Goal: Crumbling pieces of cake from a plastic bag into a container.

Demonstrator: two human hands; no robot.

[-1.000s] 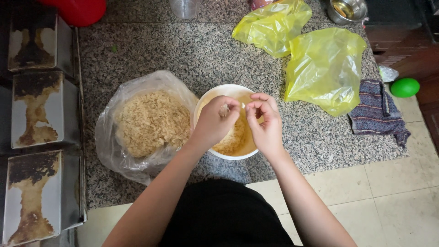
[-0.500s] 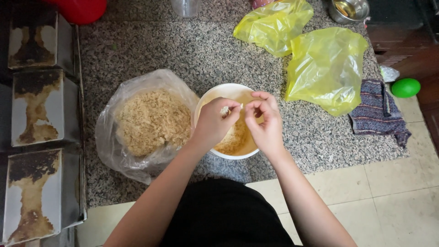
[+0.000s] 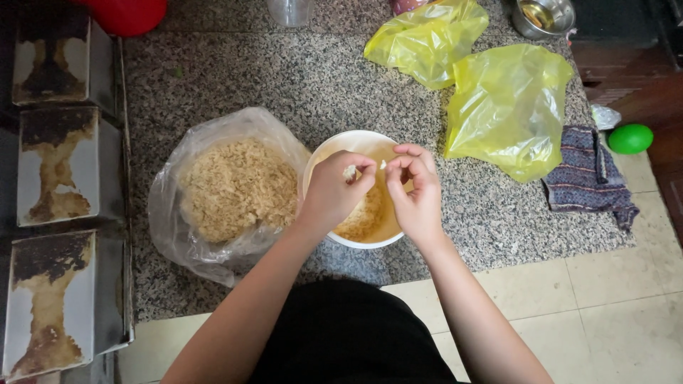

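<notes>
Head view: white bowl (image 3: pixel 340 151) of tan crumbs on a speckled granite counter (image 3: pixel 270 78), both hands above it. Left hand (image 3: pixel 333 193) pinches a small pale morsel (image 3: pixel 349 171) between fingertips over the bowl's centre; right hand (image 3: pixel 416 190) pinches a second pale bit (image 3: pixel 383 164) just beside it. Left of the bowl and touching it, a clear bag of crumbs (image 3: pixel 231 188). Right of the bowl, 2 yellow plastic bags (image 3: pixel 506 107); farther right, a striped cloth (image 3: pixel 587 178) and a green ball (image 3: pixel 630 139).

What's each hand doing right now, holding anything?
Left hand: fingers pinched on a small pale bit over the bowl.
Right hand: fingers pinched on another small bit.
</notes>
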